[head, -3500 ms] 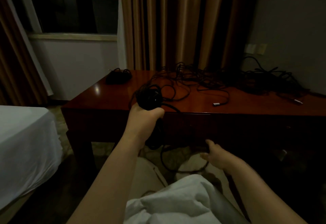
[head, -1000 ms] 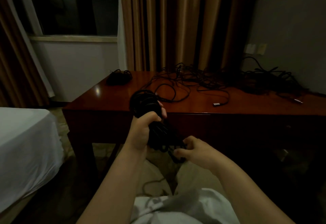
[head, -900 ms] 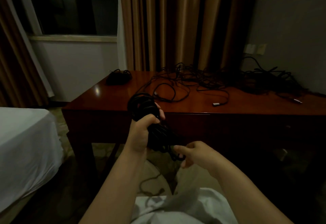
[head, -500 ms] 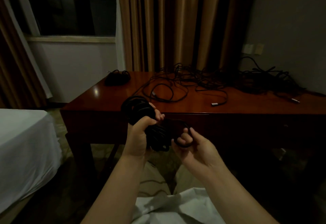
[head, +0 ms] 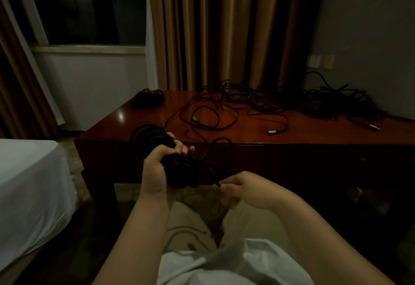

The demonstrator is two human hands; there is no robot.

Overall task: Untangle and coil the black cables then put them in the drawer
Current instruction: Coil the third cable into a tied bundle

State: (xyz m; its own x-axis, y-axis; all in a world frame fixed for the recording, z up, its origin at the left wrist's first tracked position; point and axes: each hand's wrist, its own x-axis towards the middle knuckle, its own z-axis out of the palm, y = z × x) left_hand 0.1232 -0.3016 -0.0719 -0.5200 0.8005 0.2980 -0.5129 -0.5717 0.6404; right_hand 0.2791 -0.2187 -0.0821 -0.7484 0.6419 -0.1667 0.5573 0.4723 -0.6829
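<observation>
Near counter edge, centre: left hand (head: 157,170) w/ fingers curled tight round black coil (head: 173,161), held in air just in front of counter (head: 143,127).
Right hand: right hand (head: 244,189) low, right of coil; fingers pinched on thin strand (head: 208,168) running from coil. Exact pinch point dim, hard to confirm.
Loose cables: tangle (head: 280,102) spread over far half of counter, centre to right; one silver plug (head: 272,132) near front edge, another plug (head: 374,126) far right.
Small bundle: already-coiled bundle (head: 147,100) at far left corner of counter, apart from tangle.
Drawer: in counter front presumably; too dark to tell outline or whether open.
Step (judged): finishing wrap on coil, tail end being handled.
Risk 1: tail slips from pinch, loops spring loose, coil unwinds; cause = stiff cable, thin tail.
Risk 2: strand leading toward counter may snag tangle, drag it off edge.
Risk 3: low light, strands misread, new knot.
Count: 2 hands; 1 coil in hand; 1 bundle done; 1 tangle, cable no. inside not countable; 2 plugs visible.
</observation>
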